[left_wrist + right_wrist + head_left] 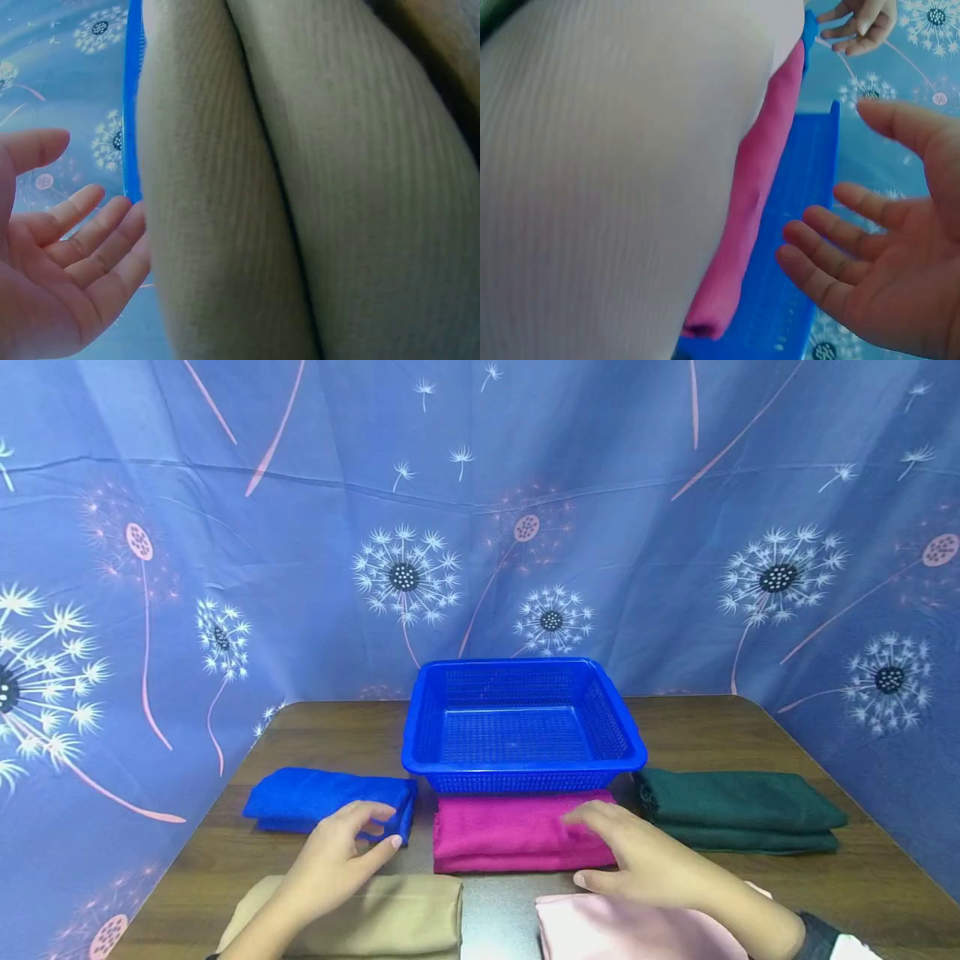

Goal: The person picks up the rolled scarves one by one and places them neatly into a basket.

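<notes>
My left hand [335, 857] hovers with loosely spread fingers over a folded tan cloth [397, 914], near the edge of a folded blue cloth [322, 795]. In the left wrist view its palm and relaxed fingers [90, 255] hold nothing, and the tan cloth fills much of the picture. My right hand [637, 857] is above a folded pale pink cloth [600, 927], its fingertips over the right part of a folded magenta cloth [510, 831]. The right wrist view shows that palm bare beside the pale pink cloth [615, 172]. Whether any fingertip touches cloth I cannot tell.
A blue plastic basket [525, 767] stands behind the magenta cloth, with nothing in it. A folded dark green cloth [742, 810] lies at the right. The brown wooden table [337, 735] backs onto a blue dandelion-print curtain [480, 527].
</notes>
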A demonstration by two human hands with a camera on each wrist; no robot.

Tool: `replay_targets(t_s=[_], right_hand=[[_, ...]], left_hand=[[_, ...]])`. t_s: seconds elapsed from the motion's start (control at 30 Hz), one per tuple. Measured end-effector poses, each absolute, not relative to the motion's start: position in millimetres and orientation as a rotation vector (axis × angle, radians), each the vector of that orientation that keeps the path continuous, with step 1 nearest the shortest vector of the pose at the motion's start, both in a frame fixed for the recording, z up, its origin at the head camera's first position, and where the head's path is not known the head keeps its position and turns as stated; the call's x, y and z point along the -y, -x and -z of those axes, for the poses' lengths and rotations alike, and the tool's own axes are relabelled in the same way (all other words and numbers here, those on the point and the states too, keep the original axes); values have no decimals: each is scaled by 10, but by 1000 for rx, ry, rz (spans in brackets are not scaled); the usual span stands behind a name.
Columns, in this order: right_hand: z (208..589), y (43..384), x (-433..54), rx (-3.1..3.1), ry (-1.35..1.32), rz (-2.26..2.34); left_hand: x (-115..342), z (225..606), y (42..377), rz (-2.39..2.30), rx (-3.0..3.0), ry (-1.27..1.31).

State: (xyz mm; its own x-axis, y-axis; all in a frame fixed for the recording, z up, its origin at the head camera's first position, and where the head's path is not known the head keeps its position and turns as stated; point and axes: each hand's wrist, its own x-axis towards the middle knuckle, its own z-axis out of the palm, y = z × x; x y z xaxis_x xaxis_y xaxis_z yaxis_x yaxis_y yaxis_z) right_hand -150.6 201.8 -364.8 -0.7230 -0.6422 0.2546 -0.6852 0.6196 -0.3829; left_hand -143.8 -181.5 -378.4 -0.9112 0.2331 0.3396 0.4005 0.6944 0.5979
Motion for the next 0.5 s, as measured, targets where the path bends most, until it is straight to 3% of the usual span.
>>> replay_targets(t_s=[0.23, 0.5], right_hand=[[3593, 1544, -1911, 2824, -1066, -1368], [3605, 1538, -1674, 2852, -997, -1737]], left_hand=[[1822, 3764, 1455, 1270, 2675, 433], [1932, 3777, 1448, 1280, 2772, 360]])
